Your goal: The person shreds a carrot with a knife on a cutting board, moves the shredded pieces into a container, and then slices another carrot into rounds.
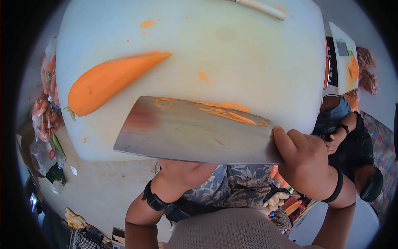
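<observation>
My right hand (300, 155) grips a wide cleaver (195, 137) at its right end, the handle hidden in the fist. Thin orange shreds (228, 112) cling along the blade's upper edge. My left hand (182, 171) is behind the lower edge of the blade, so its fingers are hidden. A large peeled carrot (112, 83) lies on the white cutting board (232, 66), left of and above the cleaver, touched by neither hand. One long side looks cut at a slant toward the pointed tip.
A white-handled tool (263, 8) lies at the board's far edge. Small orange scraps (203, 76) dot the board. Bags of carrots (43, 118) stand on the floor at left. On the right, another person (346, 141) sits near a second board (346, 62) with orange shreds.
</observation>
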A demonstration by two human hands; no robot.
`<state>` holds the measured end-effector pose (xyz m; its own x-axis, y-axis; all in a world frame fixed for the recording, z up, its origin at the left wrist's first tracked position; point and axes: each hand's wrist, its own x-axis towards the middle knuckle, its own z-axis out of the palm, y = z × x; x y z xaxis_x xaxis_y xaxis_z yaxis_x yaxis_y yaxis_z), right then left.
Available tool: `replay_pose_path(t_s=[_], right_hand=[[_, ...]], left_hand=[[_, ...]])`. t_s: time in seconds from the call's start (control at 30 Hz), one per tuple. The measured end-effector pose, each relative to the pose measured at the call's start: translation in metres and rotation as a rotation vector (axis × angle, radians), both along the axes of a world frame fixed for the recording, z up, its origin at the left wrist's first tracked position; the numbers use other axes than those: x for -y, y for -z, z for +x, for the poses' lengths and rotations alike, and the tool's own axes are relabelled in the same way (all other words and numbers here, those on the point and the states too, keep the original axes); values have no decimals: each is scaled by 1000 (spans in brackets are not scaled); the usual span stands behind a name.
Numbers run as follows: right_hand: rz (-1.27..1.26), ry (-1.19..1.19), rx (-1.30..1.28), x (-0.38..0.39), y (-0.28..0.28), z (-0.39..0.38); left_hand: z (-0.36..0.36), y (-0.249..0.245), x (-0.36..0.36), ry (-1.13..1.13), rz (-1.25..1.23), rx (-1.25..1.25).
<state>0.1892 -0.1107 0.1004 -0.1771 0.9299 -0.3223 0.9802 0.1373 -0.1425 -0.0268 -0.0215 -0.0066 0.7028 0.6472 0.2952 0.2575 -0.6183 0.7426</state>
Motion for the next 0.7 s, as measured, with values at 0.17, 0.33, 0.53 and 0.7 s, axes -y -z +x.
replay_pose_path(t_s=[0.17, 0.33, 0.53, 0.7], right_hand=[[48, 17, -84, -3, 5, 1], [40, 46, -50, 13, -13, 4], [-53, 82, -60, 26, -26, 12], [-15, -23, 23, 9, -13, 10]], left_hand=[[-4, 1, 0, 10, 234, -60], [-9, 5, 12, -49, 150, -128], [-17, 7, 14, 166, -305, -93], [-18, 3, 12, 140, -64, -157]])
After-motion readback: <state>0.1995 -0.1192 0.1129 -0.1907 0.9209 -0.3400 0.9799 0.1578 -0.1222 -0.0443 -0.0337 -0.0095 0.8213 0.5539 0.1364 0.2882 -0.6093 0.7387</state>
